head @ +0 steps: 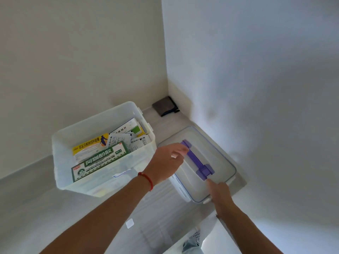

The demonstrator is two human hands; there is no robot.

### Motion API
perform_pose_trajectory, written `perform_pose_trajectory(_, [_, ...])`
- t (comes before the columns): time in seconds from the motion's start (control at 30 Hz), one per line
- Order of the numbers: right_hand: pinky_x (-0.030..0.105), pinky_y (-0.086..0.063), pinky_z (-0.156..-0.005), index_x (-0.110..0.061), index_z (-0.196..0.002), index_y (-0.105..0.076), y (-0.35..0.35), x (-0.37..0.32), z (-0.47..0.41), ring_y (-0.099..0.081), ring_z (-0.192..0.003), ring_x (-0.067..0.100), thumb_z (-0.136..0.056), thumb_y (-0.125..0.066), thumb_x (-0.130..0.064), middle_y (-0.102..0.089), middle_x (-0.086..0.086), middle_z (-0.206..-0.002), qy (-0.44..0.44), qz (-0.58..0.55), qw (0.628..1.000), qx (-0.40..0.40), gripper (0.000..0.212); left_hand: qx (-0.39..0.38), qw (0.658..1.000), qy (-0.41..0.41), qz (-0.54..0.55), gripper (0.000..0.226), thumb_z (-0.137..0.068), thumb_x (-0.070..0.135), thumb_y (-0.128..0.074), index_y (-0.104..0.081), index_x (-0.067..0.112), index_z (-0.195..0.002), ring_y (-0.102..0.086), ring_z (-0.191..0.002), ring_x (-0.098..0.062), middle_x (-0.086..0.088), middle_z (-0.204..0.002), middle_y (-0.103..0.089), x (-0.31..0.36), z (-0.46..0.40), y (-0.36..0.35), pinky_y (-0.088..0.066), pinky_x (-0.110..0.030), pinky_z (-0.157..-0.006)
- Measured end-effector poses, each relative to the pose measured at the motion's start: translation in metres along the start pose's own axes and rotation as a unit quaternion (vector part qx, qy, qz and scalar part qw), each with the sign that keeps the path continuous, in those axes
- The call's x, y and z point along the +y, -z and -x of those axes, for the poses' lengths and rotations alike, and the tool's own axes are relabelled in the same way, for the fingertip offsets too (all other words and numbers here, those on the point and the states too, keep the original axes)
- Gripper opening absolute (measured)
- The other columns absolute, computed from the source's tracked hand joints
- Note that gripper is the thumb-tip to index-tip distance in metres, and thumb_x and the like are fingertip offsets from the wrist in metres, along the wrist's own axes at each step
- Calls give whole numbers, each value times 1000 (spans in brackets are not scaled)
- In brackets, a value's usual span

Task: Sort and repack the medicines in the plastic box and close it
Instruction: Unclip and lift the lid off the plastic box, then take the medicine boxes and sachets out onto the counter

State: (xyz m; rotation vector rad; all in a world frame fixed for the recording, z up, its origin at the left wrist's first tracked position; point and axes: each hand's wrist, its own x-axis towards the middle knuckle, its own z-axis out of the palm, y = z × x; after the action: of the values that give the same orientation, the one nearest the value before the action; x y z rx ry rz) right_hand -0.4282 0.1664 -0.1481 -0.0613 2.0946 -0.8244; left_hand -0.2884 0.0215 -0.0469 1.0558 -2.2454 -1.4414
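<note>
A translucent, soft-cornered plastic box (102,149) stands open on a pale shelf (45,208), packed with flat cardboard medicine cartons (100,158) in green, yellow and white. Just to its right lies the clear rectangular lid (212,156) with a glossy purple handle (197,160). The left hand (167,160) curls loosely at the handle's far end; whether it grips is unclear. The right hand (220,194) pinches the lid's near edge.
</note>
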Motion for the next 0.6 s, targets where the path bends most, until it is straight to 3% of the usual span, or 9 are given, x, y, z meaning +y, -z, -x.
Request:
perform_pose_trajectory(0.07, [47, -54, -90, 4, -120, -57, 0, -14, 11, -62, -98, 37, -93, -64, -23, -64, 22, -111, 51, 40, 997, 30, 38, 80, 996, -43, 22, 30, -88, -3, -58, -73, 19, -103, -71, -90, -7, 12, -94, -74, 5, 31, 21, -57, -18, -80])
perform_pose_trajectory(0.13, [46, -56, -88, -5, -121, -55, -8, -39, 30, -62, -99, 30, -93, -65, -18, -63, 18, -120, 161, 53, 985, 23, 32, 179, 981, -78, 4, 31, -85, -8, -59, -75, 16, -96, -72, -85, -9, 11, -89, -74, 5, 56, 43, -58, -21, -78])
perform_pose_trajectory(0.23, [31, -45, -97, -25, -139, -52, -35, -94, 61, -59, -121, 13, -98, -57, -20, -58, -2, -139, 304, 12, 949, -89, 42, 340, 933, -63, -100, 32, -77, -13, -61, -75, 13, -89, -70, -83, -7, 7, -91, -74, -10, 80, 84, -54, -15, -78])
perform_pose_trajectory(0.3, [34, -43, -104, -25, -145, -49, -62, -132, 74, -54, -130, 14, -101, -53, -24, -57, -4, -142, 380, 41, 912, -148, 45, 421, 889, 4, -182, 30, -74, -11, -62, -75, 11, -90, -69, -90, -16, 2, -96, -74, -28, 92, 116, -52, -21, -81])
perform_pose_trajectory(0.33, [35, -45, -100, -23, -146, -48, -76, -148, 79, -57, -124, 16, -102, -50, -24, -60, -2, -139, 411, 62, 894, -168, 44, 439, 868, 49, -225, 30, -73, -8, -62, -75, 11, -92, -67, -98, -22, -1, -101, -74, -39, 98, 130, -52, -29, -83])
perform_pose_trajectory(0.43, [19, -41, -60, -13, -128, -49, -108, -174, 82, -56, -93, 18, -98, -45, -5, -63, 3, -120, 446, 144, 869, -160, 31, 437, 824, 188, -308, 32, -73, 1, -66, -75, 14, -101, -56, -121, -29, -4, -121, -69, -74, 120, 156, -44, -45, -97])
perform_pose_trajectory(0.5, [10, -39, -47, -9, -113, -45, -120, -182, 78, -51, -82, 15, -93, -42, 8, -58, 7, -111, 445, 161, 870, -142, 27, 426, 834, 221, -271, 30, -77, 3, -67, -76, 12, -104, -51, -128, -30, -9, -130, -65, -91, 130, 157, -39, -46, -106])
perform_pose_trajectory(0.6, [8, -41, -48, -7, -113, -47, -126, -188, 71, -55, -79, 12, -91, -43, 9, -58, 11, -110, 444, 183, 870, -111, 28, 411, 870, 186, -200, 24, -86, -1, -63, -76, 4, -106, -46, -133, -36, -22, -138, -57, -104, 132, 152, -35, -40, -113])
